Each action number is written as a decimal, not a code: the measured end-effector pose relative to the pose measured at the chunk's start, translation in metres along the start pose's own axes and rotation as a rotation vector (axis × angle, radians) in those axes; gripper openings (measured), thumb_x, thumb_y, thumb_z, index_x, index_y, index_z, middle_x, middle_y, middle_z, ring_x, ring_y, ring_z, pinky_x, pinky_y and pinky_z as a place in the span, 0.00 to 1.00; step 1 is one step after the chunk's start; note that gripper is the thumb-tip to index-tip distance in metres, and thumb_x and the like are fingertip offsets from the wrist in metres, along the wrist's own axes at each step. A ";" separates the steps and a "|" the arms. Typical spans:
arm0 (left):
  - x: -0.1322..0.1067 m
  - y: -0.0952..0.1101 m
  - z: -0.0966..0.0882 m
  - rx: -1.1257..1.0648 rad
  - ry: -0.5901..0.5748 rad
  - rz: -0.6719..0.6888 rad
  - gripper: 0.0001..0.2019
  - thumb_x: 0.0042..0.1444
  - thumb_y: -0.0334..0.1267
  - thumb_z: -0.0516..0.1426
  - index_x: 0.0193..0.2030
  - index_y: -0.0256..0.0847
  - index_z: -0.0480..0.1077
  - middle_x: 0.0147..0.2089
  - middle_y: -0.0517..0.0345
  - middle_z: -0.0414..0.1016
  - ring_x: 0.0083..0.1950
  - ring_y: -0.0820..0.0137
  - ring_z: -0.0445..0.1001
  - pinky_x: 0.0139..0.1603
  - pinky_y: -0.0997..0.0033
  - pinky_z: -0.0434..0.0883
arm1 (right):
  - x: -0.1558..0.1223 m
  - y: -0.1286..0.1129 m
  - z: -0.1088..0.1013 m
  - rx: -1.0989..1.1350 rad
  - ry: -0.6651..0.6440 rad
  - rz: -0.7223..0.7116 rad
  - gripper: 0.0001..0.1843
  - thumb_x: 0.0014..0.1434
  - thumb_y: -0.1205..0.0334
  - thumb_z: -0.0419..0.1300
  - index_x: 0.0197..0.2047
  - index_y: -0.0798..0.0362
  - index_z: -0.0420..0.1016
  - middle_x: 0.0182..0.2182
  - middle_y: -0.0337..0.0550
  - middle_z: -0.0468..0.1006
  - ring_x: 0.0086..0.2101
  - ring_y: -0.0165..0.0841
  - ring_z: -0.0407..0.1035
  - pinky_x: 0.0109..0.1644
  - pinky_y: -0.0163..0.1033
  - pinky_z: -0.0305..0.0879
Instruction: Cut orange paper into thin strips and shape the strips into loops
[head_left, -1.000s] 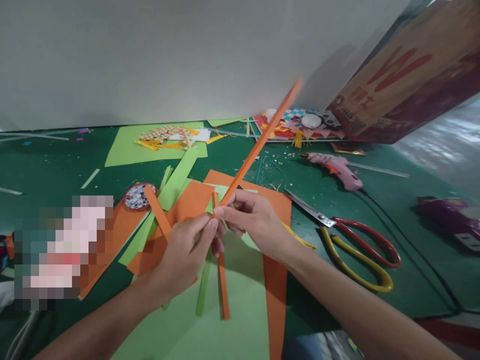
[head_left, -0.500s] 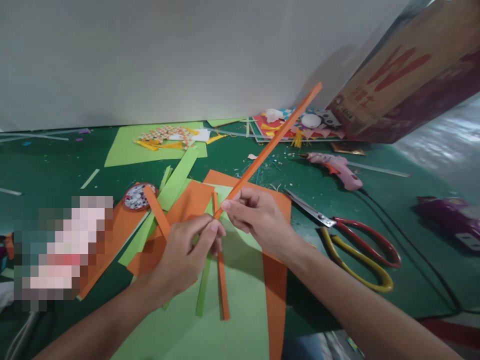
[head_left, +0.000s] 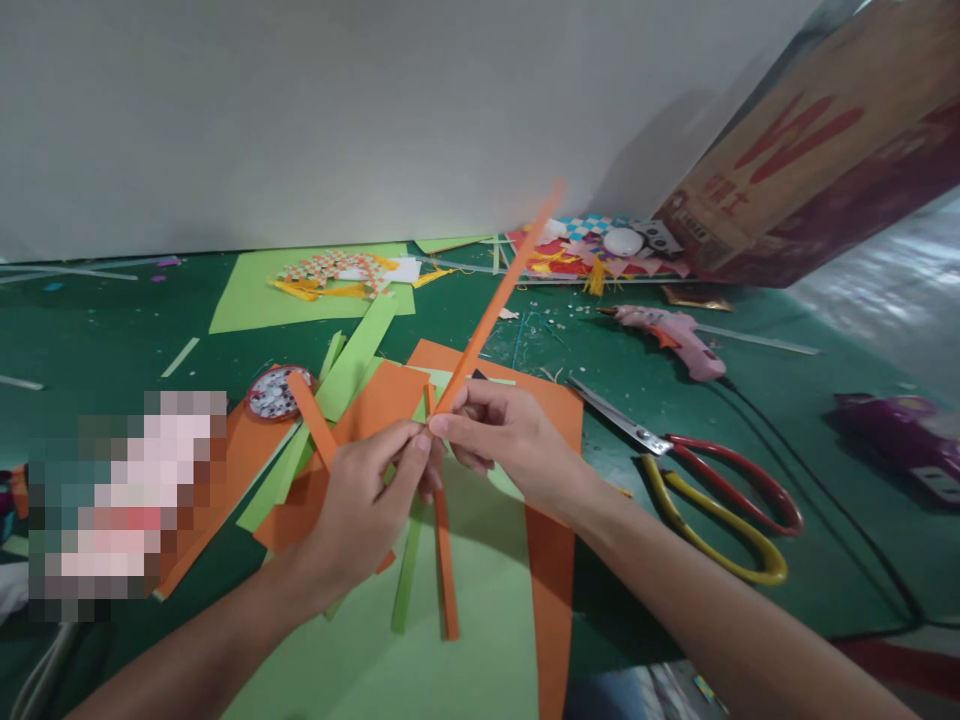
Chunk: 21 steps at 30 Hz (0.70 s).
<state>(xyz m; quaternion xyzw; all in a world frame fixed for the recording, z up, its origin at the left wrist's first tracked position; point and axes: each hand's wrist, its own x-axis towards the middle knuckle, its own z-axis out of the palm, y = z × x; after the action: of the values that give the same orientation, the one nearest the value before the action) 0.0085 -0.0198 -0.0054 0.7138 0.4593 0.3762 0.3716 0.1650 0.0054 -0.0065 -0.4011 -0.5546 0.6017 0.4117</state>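
Strip (head_left: 497,302) now leans less right; your right hand (head_left: 510,432) meets left hand (head_left: 373,492). Both pinch it, likely steadier.

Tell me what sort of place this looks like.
Likely a craft workspace, though little of the wider room shows: scissors and a glue gun lie on the table, and the right hand holds an orange strip.

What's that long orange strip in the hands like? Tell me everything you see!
The long orange strip is thin and narrow and looks like paper. The left hand and right hand pinch it with fingertips close together; whether it goes on below them is hidden. From there it slants up to the right. Its far tip looks blurred against the pale wall.
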 end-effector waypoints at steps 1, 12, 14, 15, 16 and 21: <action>0.000 0.000 0.000 0.007 0.006 0.002 0.15 0.62 0.34 0.47 0.25 0.39 0.64 0.20 0.65 0.70 0.21 0.79 0.68 0.24 0.81 0.64 | 0.000 -0.001 -0.001 -0.015 -0.013 0.006 0.15 0.51 0.53 0.64 0.25 0.54 0.65 0.14 0.29 0.62 0.15 0.21 0.55 0.19 0.31 0.48; 0.001 0.001 -0.001 0.130 0.015 0.019 0.17 0.63 0.36 0.47 0.22 0.39 0.62 0.18 0.65 0.67 0.18 0.80 0.61 0.21 0.79 0.59 | 0.000 -0.004 -0.001 -0.113 -0.004 -0.006 0.10 0.52 0.61 0.60 0.23 0.53 0.63 0.14 0.28 0.60 0.15 0.21 0.54 0.19 0.30 0.48; 0.000 0.001 -0.001 0.126 -0.004 0.012 0.17 0.63 0.36 0.47 0.22 0.39 0.62 0.19 0.65 0.67 0.19 0.79 0.62 0.22 0.78 0.60 | 0.000 -0.003 0.000 -0.104 0.008 -0.013 0.11 0.51 0.61 0.60 0.22 0.53 0.62 0.13 0.28 0.60 0.15 0.21 0.55 0.19 0.30 0.48; 0.000 0.001 -0.001 0.109 -0.015 0.005 0.17 0.63 0.37 0.47 0.23 0.39 0.62 0.19 0.65 0.67 0.19 0.79 0.63 0.22 0.78 0.61 | 0.000 -0.002 0.000 -0.092 0.013 -0.021 0.11 0.51 0.62 0.60 0.22 0.53 0.62 0.13 0.28 0.60 0.15 0.22 0.55 0.20 0.31 0.49; 0.000 0.001 -0.001 0.087 -0.027 -0.002 0.17 0.63 0.37 0.46 0.23 0.39 0.62 0.19 0.64 0.67 0.20 0.78 0.65 0.23 0.78 0.62 | 0.000 -0.002 0.000 -0.080 0.017 -0.028 0.11 0.51 0.62 0.60 0.22 0.53 0.62 0.13 0.28 0.60 0.15 0.22 0.55 0.20 0.31 0.49; 0.000 0.002 0.000 0.029 -0.047 -0.003 0.15 0.63 0.36 0.47 0.24 0.39 0.62 0.20 0.64 0.67 0.21 0.78 0.67 0.24 0.79 0.64 | 0.000 -0.002 -0.002 -0.013 0.062 -0.046 0.12 0.50 0.63 0.60 0.21 0.53 0.61 0.12 0.28 0.61 0.15 0.21 0.54 0.21 0.31 0.48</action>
<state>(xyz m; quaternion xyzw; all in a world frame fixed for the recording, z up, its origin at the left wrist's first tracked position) 0.0096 -0.0201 -0.0039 0.7269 0.4570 0.3522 0.3724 0.1673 0.0066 -0.0048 -0.4094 -0.5547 0.5757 0.4397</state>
